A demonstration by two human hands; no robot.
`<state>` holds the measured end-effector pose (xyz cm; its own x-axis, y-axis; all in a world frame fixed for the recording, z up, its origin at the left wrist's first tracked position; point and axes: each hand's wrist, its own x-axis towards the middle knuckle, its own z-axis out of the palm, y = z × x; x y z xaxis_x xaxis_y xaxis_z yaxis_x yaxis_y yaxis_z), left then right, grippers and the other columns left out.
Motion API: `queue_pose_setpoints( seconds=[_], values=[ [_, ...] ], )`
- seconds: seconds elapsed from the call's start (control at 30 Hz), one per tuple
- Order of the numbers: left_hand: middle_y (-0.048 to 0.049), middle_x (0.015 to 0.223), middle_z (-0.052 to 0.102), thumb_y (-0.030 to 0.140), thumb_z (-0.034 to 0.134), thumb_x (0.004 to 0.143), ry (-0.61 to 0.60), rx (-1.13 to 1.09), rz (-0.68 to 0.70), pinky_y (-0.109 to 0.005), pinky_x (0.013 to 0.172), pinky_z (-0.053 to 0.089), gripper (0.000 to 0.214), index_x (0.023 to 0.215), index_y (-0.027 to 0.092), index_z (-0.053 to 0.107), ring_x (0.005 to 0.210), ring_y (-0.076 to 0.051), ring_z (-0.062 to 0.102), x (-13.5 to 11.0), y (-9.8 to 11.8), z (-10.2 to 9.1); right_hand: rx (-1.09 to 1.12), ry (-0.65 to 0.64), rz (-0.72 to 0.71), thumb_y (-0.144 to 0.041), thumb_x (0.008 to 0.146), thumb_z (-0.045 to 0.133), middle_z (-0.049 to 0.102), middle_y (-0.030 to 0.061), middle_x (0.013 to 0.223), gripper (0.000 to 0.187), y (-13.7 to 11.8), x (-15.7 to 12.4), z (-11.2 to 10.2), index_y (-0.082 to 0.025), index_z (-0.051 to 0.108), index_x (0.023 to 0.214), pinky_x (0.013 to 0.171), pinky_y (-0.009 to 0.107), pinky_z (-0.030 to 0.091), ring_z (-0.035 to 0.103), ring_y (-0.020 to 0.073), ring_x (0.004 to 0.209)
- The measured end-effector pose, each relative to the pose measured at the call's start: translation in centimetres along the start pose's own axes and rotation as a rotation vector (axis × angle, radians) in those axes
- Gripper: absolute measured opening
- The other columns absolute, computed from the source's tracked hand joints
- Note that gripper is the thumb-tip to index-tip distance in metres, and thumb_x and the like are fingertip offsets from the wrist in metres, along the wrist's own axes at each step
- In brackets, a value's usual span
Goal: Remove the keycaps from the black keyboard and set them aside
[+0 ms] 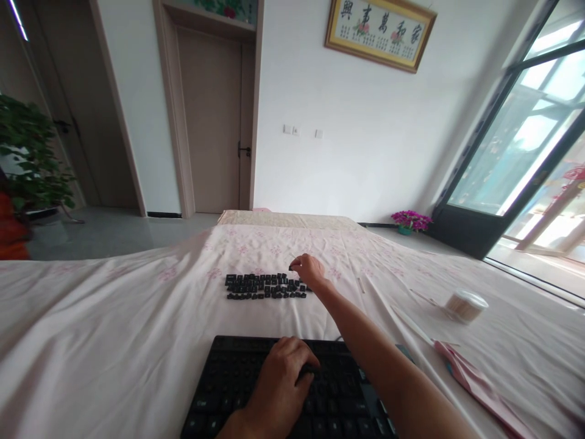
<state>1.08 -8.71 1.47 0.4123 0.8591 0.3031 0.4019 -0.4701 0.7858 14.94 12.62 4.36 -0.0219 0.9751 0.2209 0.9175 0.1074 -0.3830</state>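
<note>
A black keyboard (228,384) lies at the near edge of a table covered with a pale pink flowered cloth (114,329). My left hand (283,378) rests on the keyboard with fingers curled, pinching a dark keycap. Farther out, several loose black keycaps (260,286) lie in neat rows on the cloth. My right hand (308,268) reaches to the right end of these rows, fingers pinched together, apparently on a keycap and a thin stick.
A round clear box of cotton swabs (466,305) stands to the right, with thin sticks lying near it. A folded pink cloth (475,381) lies at the near right. Beyond the table are a door, a potted plant and a glass wall.
</note>
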Motion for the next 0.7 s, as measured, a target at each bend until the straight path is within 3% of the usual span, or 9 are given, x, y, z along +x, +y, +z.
queue_pose_setpoints(
  seconds=[0.47, 0.7],
  values=[
    [-0.0027, 0.092, 0.061, 0.003, 0.054, 0.069, -0.019, 0.002, -0.007, -0.031, 0.086, 0.036, 0.025, 0.083, 0.021, 0.064, 0.096, -0.020, 0.051, 0.3, -0.2, 0.0, -0.093, -0.086, 0.055, -0.032, 0.073, 0.065, 0.072, 0.0016, 0.092, 0.015, 1.2, 0.8, 2.3, -0.031, 0.075, 0.084, 0.066, 0.025, 0.040, 0.064, 0.0210, 0.089],
    [-0.0023, 0.093, 0.062, 0.002, 0.054, 0.069, -0.021, 0.010, -0.013, -0.031, 0.087, 0.036, 0.026, 0.083, 0.021, 0.064, 0.096, -0.020, 0.051, 0.2, 0.0, -0.2, -0.086, -0.086, 0.048, -0.035, 0.076, 0.060, 0.072, 0.0033, 0.095, 0.022, 1.4, 1.0, 2.1, -0.031, 0.074, 0.091, 0.065, 0.026, 0.039, 0.063, 0.0217, 0.091]
  ],
)
